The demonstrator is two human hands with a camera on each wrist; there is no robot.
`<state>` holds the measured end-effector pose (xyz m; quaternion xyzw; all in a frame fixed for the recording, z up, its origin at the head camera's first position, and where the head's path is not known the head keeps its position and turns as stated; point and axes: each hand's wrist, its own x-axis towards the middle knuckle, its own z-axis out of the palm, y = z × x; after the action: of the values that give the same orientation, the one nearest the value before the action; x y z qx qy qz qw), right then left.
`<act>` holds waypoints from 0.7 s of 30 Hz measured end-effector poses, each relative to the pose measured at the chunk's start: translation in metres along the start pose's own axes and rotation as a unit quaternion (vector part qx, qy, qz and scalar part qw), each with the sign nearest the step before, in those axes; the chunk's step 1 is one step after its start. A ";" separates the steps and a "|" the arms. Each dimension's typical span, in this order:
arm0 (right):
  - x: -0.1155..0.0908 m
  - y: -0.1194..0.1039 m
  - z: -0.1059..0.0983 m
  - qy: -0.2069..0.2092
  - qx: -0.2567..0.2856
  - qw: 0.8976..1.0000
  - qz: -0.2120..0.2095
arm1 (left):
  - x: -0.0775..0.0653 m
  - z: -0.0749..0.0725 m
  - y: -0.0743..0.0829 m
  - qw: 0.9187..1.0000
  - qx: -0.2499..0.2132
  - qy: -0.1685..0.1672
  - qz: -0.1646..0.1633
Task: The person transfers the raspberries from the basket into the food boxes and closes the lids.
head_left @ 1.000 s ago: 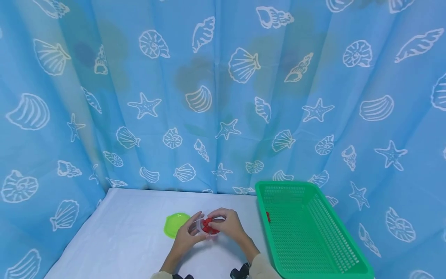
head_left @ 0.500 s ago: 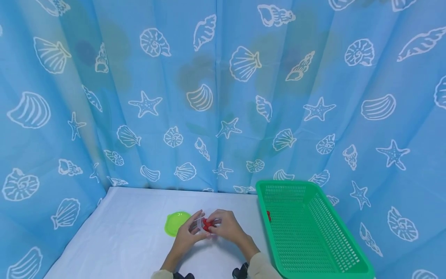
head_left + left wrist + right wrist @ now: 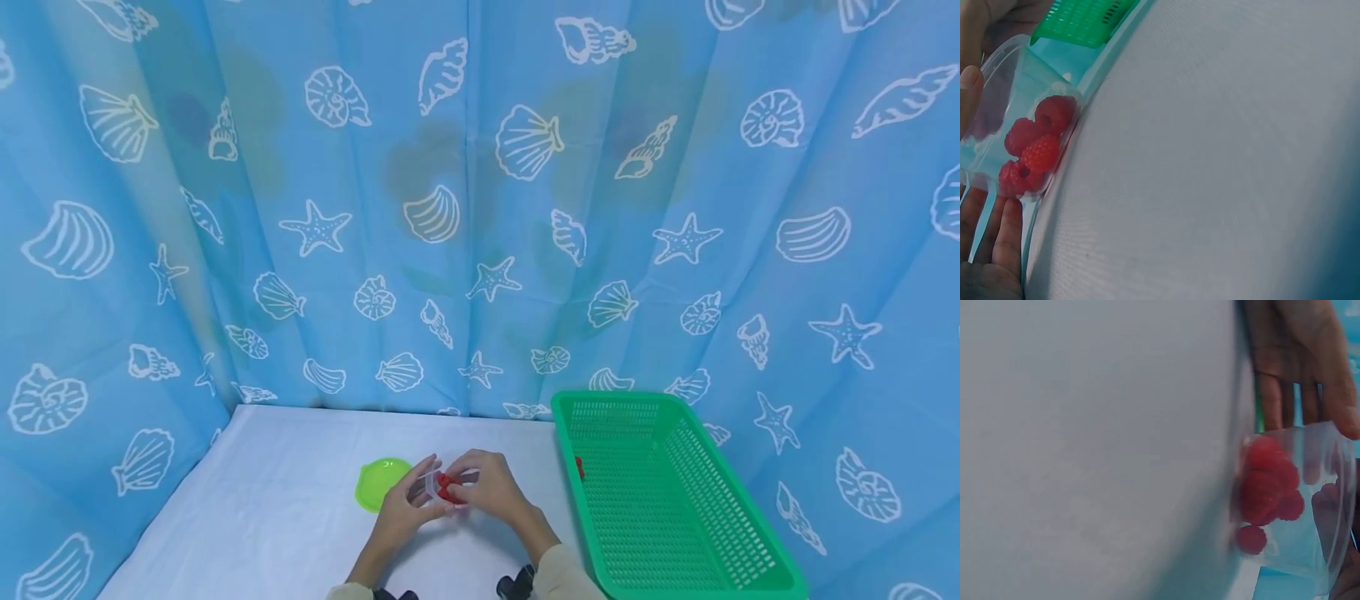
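Observation:
Between my two hands is a clear plastic tub (image 3: 1041,75), tilted on its side, with several red raspberries (image 3: 1038,144) gathered at its bottom. My left hand (image 3: 401,508) grips it from the left, fingers along the far side and thumb over the near rim. From the right, my right hand (image 3: 491,487) reaches in at the tub's mouth, its fingers bent inward. Through the clear wall in the right wrist view, its dark fingertips (image 3: 1325,500) show close to the berries. I cannot tell whether they pinch a raspberry.
A small lime-green dish (image 3: 381,483) lies just left of my left hand on the white tablecloth (image 3: 285,500). On the right stands a large green mesh basket (image 3: 675,500), with a red item (image 3: 579,467) at its left wall. A blue shell-patterned curtain (image 3: 465,208) closes off the back.
My right fingers have shifted slightly at the tub's mouth, and a red raspberry seen higher between them a second ago now sits lower. The left hand and tub hold their place.

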<state>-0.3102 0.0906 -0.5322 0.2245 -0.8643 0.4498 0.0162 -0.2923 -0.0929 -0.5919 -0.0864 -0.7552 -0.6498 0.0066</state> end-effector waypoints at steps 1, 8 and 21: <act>0.000 -0.001 -0.001 0.011 0.009 1.000 -0.001 | 0.000 0.000 0.000 1.000 -0.005 -0.001 0.000; 0.014 -0.025 -0.034 0.080 0.051 0.994 -0.045 | 0.000 -0.002 -0.001 1.000 -0.012 -0.004 -0.003; 0.029 -0.039 -0.160 0.117 0.059 0.984 -0.121 | 0.002 -0.001 -0.003 1.000 0.002 0.003 -0.011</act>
<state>-0.3484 0.1863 -0.4008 0.2739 -0.7951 0.5175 0.1578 -0.2944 -0.0942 -0.5945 -0.0759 -0.7575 -0.6484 0.0018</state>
